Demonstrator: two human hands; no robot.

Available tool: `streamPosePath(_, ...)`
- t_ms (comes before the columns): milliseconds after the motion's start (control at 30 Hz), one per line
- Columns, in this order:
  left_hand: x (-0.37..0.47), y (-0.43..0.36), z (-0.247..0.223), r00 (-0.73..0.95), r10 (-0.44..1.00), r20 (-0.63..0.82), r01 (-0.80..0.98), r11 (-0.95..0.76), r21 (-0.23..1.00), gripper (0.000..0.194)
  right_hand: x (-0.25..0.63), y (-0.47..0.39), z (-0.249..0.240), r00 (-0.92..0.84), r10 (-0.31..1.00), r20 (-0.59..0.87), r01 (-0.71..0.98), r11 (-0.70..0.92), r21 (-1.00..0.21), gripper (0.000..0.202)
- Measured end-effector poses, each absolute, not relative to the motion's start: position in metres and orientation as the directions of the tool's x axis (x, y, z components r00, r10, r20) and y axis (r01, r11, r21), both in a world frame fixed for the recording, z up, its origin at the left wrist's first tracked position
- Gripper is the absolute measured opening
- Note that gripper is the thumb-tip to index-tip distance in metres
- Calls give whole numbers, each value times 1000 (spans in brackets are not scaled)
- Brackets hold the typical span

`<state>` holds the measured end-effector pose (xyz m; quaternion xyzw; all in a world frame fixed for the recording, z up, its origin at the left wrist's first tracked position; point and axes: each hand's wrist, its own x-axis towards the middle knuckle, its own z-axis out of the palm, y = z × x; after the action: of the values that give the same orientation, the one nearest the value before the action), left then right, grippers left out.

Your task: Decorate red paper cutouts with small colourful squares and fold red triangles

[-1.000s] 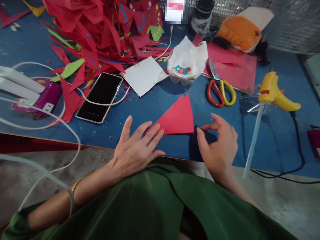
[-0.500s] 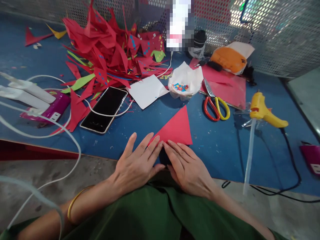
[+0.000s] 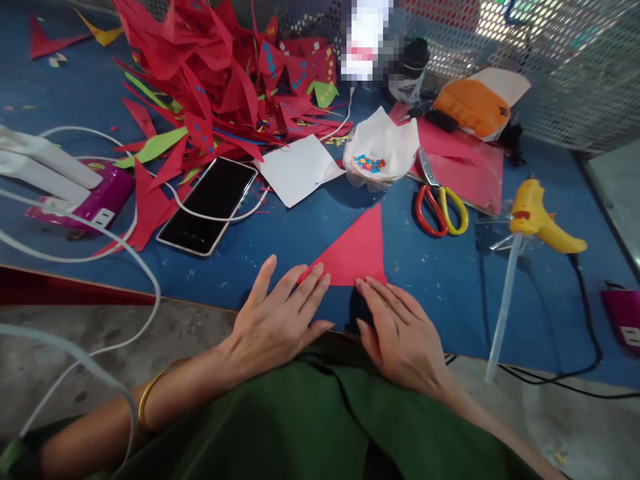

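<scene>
The red paper triangle (image 3: 357,250) lies flat on the worktop (image 3: 300,230), close to the near edge and between the two hands. The left hand (image 3: 280,320) rests palm-down, its fingertips on the triangle's left corner, its grip spread with the thumb held well out. The right hand (image 3: 405,330) has its fingers laid close together on the near side of the paper, towards the right corner, thumb apart; neither grip pinches anything.

The step looks like flattening the near side, which I take to be a fold. To do it well, the left fingertips should pin their corner firmly so the sheet cannot creep, while the right hand presses straight down and runs along the fold with even weight — not dragging the paper sideways. Lining up any loose edges before pressing hard should keep the point sharp.

Beyond the triangle's tip stands a bowl (image 3: 356,177) lined with white paper (image 3: 393,137); low in it lie small coloured pieces (image 3: 369,163), mostly blue and red with some yellow — easily scattered, I would judge, if knocked. Farther back is a black-topped bottle (image 3: 416,59); I cannot tell what it holds.
</scene>
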<state>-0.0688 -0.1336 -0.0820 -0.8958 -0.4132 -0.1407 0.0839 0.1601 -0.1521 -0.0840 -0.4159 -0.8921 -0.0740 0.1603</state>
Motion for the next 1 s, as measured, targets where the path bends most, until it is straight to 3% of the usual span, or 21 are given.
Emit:
streamPosePath(167, -68, -132, -81, 621, 697, 359, 755, -655, -34, 46, 172, -162, -72, -384, 804, 454, 903, 431, 2, 54)
streamPosePath(267, -68, -132, -80, 621, 691, 370, 750, -661, -25, 44, 163, -155, -72, -490, 773, 402, 839, 544, -22, 67)
streamPosePath(333, -68, -132, -81, 606, 707, 365, 758, -652, 2, 43, 156, -147, -77, -618, 724, 308, 749, 661, -52, 66)
streamPosePath(433, -72, -136, -88, 565, 709, 423, 766, -641, 51, 45, 150, -139, -85, -680, 697, 227, 705, 707, -57, 63)
streamPosePath(567, -80, -145, -99, 314, 694, 648, 854, -505, 127, 63, 151, -138, -88, -700, 684, 206, 690, 722, -54, 57)
streamPosePath(633, -83, -148, -102, 225, 696, 682, 891, -430, 146, 67, 152, -139, -86, -706, 679, 203, 684, 727, -54, 56)
streamPosePath(1000, -83, -142, -97, 476, 705, 526, 819, -573, 27, 50, 151, -139, -86, -691, 693, 204, 700, 712, -49, 55)
